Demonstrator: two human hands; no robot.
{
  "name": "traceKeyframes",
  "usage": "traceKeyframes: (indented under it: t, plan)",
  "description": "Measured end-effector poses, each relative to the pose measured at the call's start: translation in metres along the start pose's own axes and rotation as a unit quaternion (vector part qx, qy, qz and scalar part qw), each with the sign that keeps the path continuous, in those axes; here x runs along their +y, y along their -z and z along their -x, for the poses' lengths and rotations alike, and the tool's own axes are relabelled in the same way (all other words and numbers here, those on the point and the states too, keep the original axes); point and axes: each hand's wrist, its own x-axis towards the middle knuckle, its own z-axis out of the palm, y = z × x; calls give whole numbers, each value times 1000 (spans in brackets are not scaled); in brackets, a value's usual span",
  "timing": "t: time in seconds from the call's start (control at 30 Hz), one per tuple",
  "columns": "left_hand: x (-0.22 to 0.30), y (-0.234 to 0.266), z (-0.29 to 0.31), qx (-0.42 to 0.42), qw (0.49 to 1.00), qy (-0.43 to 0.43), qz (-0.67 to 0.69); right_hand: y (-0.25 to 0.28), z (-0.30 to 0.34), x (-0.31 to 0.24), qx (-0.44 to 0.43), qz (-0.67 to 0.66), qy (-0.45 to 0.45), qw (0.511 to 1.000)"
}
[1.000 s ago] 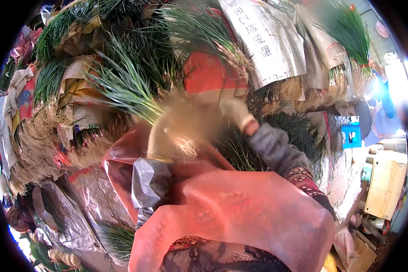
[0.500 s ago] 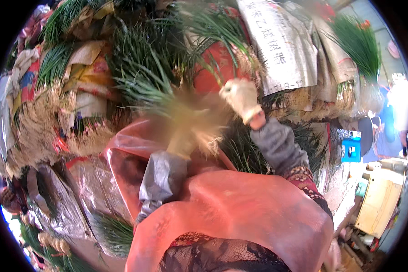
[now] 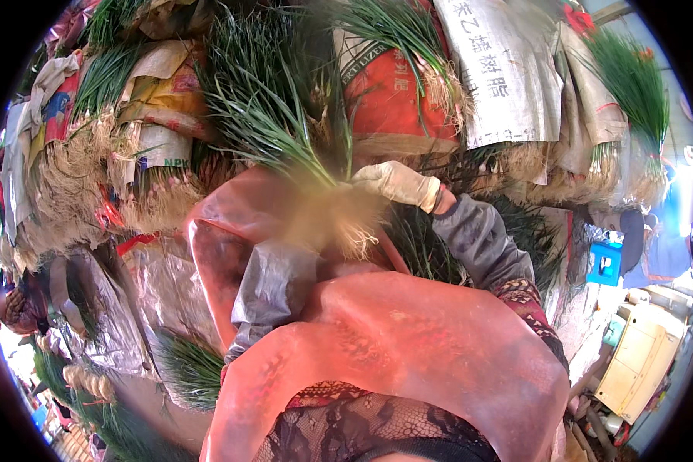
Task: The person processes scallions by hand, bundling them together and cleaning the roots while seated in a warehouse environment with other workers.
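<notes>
A bunch of green onions, with long green leaves and pale stringy roots, lies in front of me, leaves pointing up and left. My left hand, gloved, grips this bunch near the root end; a blurred smear over the middle of the view hides most of its fingers. In a pale glove, my right hand is closed at the right side of the bunch. Its fingertips pinch a thin green onion stalk that stands up beside the other leaves.
Stacked green onions with hanging roots line the far side, covered by a red sack and a white sack. An orange plastic apron covers my front. To the right are a blue stool and a yellowish cabinet.
My right hand has come down and left to the side of the bunch. The view has shifted slightly, and the left hand stays at the bunch.
</notes>
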Motion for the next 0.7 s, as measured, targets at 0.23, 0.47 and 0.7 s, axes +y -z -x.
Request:
traceKeyframes:
  t: [0.23, 0.47, 0.7]
  plan:
    - [-11, 19, 1, -13, 985, -61, -160, 40, -4, -6, 189, -122, -173, 959]
    - [-22, 31, -14, 67, 986, -76, -135, -10, -22, -8, 276, 343, 48, 897]
    - [1, -32, 43, -52, 987, -128, -77, 12, -51, 128, 377, 370, -13, 849]
